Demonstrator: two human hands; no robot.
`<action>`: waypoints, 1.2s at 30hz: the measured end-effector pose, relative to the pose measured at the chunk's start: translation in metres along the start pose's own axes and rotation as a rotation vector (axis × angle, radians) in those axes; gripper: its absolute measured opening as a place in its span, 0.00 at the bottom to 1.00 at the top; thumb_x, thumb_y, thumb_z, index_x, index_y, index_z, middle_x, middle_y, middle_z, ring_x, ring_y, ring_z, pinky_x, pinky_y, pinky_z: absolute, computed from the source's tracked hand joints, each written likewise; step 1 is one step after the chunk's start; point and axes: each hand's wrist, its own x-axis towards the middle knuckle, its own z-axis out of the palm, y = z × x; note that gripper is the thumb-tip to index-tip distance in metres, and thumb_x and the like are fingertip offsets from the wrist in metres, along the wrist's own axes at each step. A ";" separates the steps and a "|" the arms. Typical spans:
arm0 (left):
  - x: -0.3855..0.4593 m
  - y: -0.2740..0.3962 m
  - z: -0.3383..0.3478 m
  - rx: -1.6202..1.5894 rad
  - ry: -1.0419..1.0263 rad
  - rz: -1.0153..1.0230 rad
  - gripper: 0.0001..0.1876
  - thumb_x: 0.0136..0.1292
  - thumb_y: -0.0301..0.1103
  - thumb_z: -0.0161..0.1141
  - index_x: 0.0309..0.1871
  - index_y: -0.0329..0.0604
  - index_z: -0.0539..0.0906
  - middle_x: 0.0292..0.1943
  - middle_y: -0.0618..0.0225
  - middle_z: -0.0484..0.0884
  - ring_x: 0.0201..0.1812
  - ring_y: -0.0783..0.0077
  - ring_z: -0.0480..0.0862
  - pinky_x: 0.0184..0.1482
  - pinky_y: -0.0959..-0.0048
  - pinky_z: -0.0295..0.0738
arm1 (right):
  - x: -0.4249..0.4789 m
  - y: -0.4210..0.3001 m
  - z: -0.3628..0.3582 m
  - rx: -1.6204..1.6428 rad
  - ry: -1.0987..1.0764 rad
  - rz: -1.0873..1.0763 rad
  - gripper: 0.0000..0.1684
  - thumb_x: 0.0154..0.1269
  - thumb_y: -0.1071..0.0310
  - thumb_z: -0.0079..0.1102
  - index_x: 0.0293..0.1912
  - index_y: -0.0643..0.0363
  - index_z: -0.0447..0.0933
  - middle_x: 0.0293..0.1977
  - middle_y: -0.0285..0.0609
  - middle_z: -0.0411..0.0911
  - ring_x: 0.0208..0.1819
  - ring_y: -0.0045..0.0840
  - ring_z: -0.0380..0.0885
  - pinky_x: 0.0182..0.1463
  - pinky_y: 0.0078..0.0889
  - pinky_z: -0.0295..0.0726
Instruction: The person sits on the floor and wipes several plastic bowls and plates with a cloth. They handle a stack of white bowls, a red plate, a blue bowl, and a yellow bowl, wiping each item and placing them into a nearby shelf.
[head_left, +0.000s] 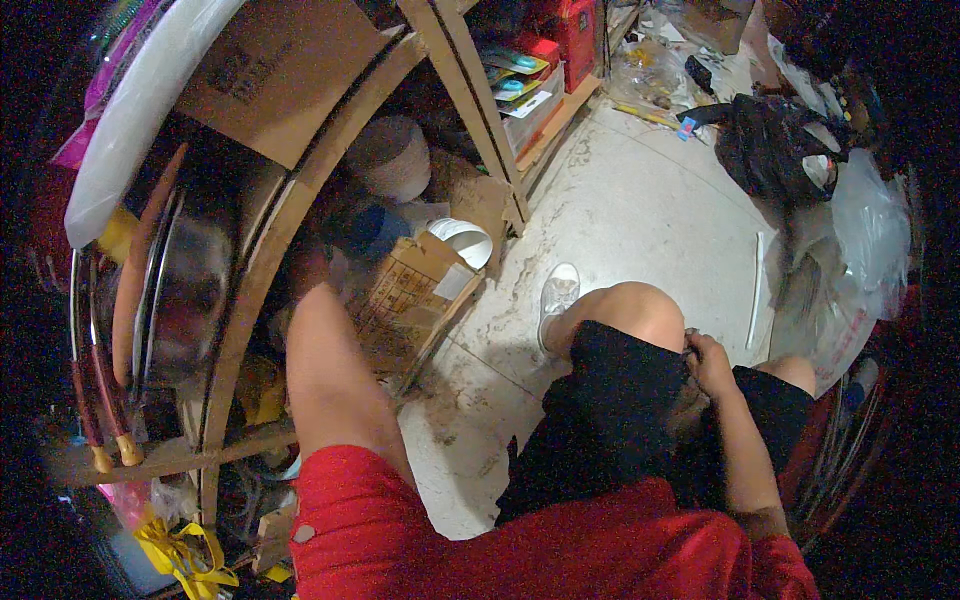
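My left arm reaches into a low shelf bay at the left; my left hand (309, 266) is blurred and in shadow there, and whether it holds anything does not show. Beside the forearm stands an open cardboard box (409, 296) with a roll of white strip material (466, 241) in its top. Behind the box are a dark blue item (375, 229) and a pale rounded roll (394, 159). My right hand (707, 363) rests by the bare knee at the hem of my black shorts (622, 397), its fingers bent; their grip is unclear.
The shelf frame (259, 262) curves past my left arm. Packaged goods (519, 82) sit on a further shelf. A black plastic bag (765, 146), clear plastic bags (862, 232) and a thin white strip (754, 291) lie at the right. Yellow straps (184, 559) hang at lower left.
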 end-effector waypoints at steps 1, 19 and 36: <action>-0.010 -0.001 -0.006 -0.074 0.021 -0.043 0.14 0.63 0.32 0.50 0.52 0.45 0.76 0.47 0.64 0.78 0.37 0.68 0.79 0.30 0.73 0.73 | 0.001 -0.003 -0.001 0.020 0.003 -0.001 0.19 0.51 0.82 0.50 0.46 0.64 0.74 0.36 0.56 0.76 0.40 0.46 0.76 0.46 0.37 0.74; -0.296 0.177 0.002 -0.696 -0.571 -0.388 0.14 0.66 0.32 0.48 0.54 0.43 0.69 0.38 0.66 0.79 0.22 0.80 0.76 0.14 0.85 0.66 | 0.003 -0.051 -0.078 0.524 0.528 -0.017 0.19 0.55 0.74 0.48 0.49 0.64 0.71 0.39 0.42 0.75 0.42 0.22 0.73 0.46 0.24 0.73; -0.481 0.252 0.107 -0.564 -1.252 -0.361 0.17 0.70 0.40 0.45 0.52 0.37 0.71 0.39 0.62 0.78 0.34 0.72 0.80 0.30 0.72 0.78 | -0.032 -0.080 -0.136 0.001 0.650 -0.152 0.37 0.52 0.67 0.62 0.60 0.66 0.60 0.55 0.61 0.68 0.58 0.48 0.67 0.62 0.42 0.64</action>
